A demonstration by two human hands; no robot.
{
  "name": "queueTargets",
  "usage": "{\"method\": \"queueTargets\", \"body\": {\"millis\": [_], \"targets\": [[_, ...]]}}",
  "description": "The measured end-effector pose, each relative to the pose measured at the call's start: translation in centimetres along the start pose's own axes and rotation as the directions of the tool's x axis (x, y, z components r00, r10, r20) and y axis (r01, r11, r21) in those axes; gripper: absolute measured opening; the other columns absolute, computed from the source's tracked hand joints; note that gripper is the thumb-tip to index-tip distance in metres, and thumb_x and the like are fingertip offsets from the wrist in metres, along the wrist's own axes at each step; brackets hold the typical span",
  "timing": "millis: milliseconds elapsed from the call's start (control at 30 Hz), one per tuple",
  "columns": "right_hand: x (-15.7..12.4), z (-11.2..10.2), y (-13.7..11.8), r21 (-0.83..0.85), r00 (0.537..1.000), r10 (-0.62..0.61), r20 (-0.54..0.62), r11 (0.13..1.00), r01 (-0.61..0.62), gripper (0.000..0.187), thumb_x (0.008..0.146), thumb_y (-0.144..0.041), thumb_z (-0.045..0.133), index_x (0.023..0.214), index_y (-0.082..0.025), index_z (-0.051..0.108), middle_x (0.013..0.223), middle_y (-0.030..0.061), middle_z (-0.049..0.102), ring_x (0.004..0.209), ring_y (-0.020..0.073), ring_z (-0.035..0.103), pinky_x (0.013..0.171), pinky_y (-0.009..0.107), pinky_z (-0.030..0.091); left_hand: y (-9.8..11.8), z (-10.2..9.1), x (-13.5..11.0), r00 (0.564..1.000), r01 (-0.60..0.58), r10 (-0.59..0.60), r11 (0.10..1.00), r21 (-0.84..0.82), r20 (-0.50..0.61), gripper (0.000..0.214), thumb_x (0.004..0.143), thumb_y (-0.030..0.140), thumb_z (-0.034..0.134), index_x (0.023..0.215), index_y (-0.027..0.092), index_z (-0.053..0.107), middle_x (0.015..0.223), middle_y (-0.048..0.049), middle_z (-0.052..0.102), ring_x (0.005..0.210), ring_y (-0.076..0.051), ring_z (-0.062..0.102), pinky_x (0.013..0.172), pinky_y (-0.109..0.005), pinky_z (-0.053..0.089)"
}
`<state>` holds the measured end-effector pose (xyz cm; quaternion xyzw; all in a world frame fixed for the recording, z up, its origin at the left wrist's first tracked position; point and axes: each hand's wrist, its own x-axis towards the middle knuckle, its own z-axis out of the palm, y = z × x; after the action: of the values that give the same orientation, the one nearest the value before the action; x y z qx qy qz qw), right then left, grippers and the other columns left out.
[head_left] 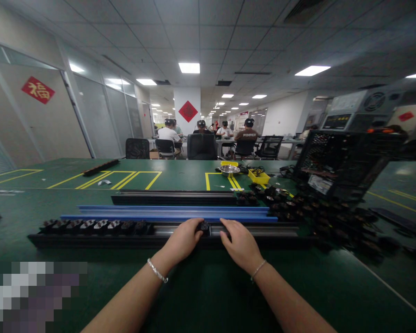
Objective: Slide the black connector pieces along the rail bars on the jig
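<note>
A long black rail [280, 231] with a metallic channel lies across the table in front of me. Small black and grey socket-like modules [100, 224] sit in a row in its left part. My left hand [182, 240] reaches over the rail's middle, its thumb and fingers closed on a small black module [204, 226] in the channel. To the right of it, my right hand [241, 245] rests at the rail, thumb and forefinger apart, with nothing visible between them. The exact contact of its fingertips is hard to make out.
Behind the rail lie blue rails [173, 213] and another black rail [173, 199]. Loose black modules [326, 217] are heaped at right, before a computer case [343, 162]. A metal bowl [229, 170] and yellow tray [259, 176] stand farther back. Several people sit beyond the table.
</note>
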<state>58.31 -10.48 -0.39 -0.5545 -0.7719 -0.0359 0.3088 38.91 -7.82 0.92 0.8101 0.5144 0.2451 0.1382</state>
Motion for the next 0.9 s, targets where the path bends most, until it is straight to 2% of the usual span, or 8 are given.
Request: {"method": "queueTargets", "body": {"millis": [133, 400, 667, 900], "targets": [[0.2, 1.1, -1.9, 0.008, 1.0, 0.007, 0.024, 1.0, -0.007, 0.043, 0.083, -0.032, 0.044, 0.121, -0.016, 0.054, 0.117, 0.01, 0.06, 0.112, 0.0212, 0.05, 0.099, 0.039, 0.034, -0.1, 0.3, 0.0, 1.0, -0.014, 0.013, 1.0, -0.021, -0.012, 0.038, 0.08, 0.018, 0.053, 0.118, 0.019, 0.053, 0.12, -0.0054, 0.059, 0.11, -0.018, 0.053, 0.099, -0.032, 0.038], [0.4, 1.3, -2.7, 0.028, 0.998, 0.062, 0.029, 0.998, -0.063, 0.037, 0.083, -0.034, 0.045, 0.115, -0.02, 0.058, 0.116, 0.0063, 0.061, 0.113, 0.022, 0.048, 0.1, 0.041, 0.029, -0.3, 0.4, 0.0, 0.998, -0.05, 0.048, 0.997, -0.056, -0.03, 0.039, 0.08, 0.018, 0.051, 0.118, 0.02, 0.053, 0.119, -0.0046, 0.06, 0.109, -0.018, 0.054, 0.097, -0.031, 0.038], [0.6, 1.9, -3.1, 0.038, 0.992, 0.124, -0.025, 0.992, -0.123, 0.032, 0.08, -0.037, 0.051, 0.106, -0.02, 0.062, 0.11, 0.0057, 0.064, 0.109, 0.0223, 0.05, 0.097, 0.039, 0.031, -0.1, 0.2, -0.2, 0.999, -0.035, 0.036, 0.997, -0.073, 0.008, 0.037, 0.082, 0.018, 0.047, 0.118, 0.023, 0.05, 0.113, -0.0034, 0.063, 0.102, -0.017, 0.059, 0.088, -0.028, 0.044], [0.7, 2.1, -3.5, 0.027, 0.983, 0.162, -0.084, 0.987, -0.16, 0.027, 0.078, -0.037, 0.054, 0.097, -0.02, 0.063, 0.107, 0.0063, 0.064, 0.104, 0.0198, 0.053, 0.093, 0.035, 0.032, 0.1, -0.2, -0.3, 0.999, -0.018, 0.024, 0.993, -0.114, 0.046, 0.032, 0.083, 0.021, 0.047, 0.115, 0.023, 0.05, 0.109, -0.0038, 0.064, 0.104, -0.018, 0.058, 0.088, -0.027, 0.043]]}}
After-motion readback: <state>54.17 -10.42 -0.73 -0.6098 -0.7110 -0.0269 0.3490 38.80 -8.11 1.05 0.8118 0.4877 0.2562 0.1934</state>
